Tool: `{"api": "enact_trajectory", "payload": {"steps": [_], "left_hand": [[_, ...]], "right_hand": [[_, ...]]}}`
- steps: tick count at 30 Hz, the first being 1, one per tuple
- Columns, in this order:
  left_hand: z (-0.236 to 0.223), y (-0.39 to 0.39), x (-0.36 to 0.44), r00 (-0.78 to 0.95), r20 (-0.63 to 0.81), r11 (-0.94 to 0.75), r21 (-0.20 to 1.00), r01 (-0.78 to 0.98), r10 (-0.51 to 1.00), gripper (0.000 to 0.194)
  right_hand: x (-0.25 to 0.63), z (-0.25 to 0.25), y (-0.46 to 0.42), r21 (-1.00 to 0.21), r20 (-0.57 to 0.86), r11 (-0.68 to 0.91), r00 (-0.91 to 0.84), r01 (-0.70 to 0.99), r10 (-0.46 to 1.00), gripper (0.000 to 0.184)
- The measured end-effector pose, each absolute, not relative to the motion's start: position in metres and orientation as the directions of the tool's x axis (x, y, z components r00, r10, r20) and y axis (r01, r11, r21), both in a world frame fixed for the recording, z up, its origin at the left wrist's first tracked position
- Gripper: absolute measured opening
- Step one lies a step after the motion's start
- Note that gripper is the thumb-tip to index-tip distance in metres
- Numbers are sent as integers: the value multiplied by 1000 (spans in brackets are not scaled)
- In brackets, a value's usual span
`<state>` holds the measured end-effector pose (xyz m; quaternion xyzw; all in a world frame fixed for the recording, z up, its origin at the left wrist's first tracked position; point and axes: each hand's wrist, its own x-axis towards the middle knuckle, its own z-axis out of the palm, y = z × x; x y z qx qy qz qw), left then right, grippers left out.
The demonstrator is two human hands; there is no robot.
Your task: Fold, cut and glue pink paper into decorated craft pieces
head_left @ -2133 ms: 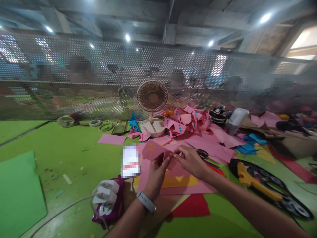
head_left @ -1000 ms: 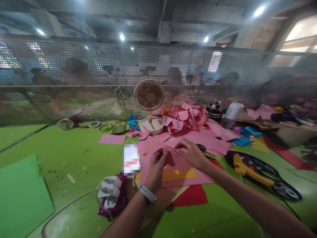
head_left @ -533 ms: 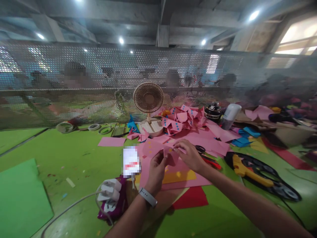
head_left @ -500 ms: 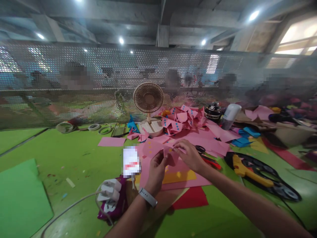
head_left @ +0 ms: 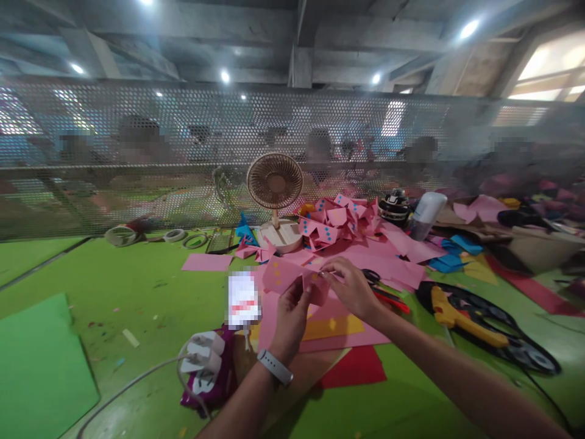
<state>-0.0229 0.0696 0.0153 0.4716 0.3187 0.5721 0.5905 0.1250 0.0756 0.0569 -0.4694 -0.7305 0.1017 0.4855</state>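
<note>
My left hand, with a grey band on its wrist, pinches a folded pink paper between thumb and fingers. Small yellow shapes lie on the paper's left panel, and another yellow piece shows on its right part. My right hand has its thumb and fingertips drawn together at the upper right edge of this paper, beside that yellow piece. Whatever is between those fingertips is too small to make out. Below the hands, a yellow sheet rests on larger pink sheets.
A fan stands behind, with a pile of folded pink papers at its right. Scissors and a yellow-handled tool lie to the right. A purple power strip with plugs and a cable sits left. Perforated screen behind.
Both hands stay almost in place. The folded pink paper's left panel is slightly turned. The whole view has shifted very slightly.
</note>
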Motion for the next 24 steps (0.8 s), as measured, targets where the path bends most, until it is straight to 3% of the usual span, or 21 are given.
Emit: {"api": "enact_trajectory", "payload": {"steps": [24], "left_hand": [[16,70,-23,133,156,-93,915,-393,979,35]], "right_hand": [[124,49,76,-554,631,563,-131,613,765,4]]}}
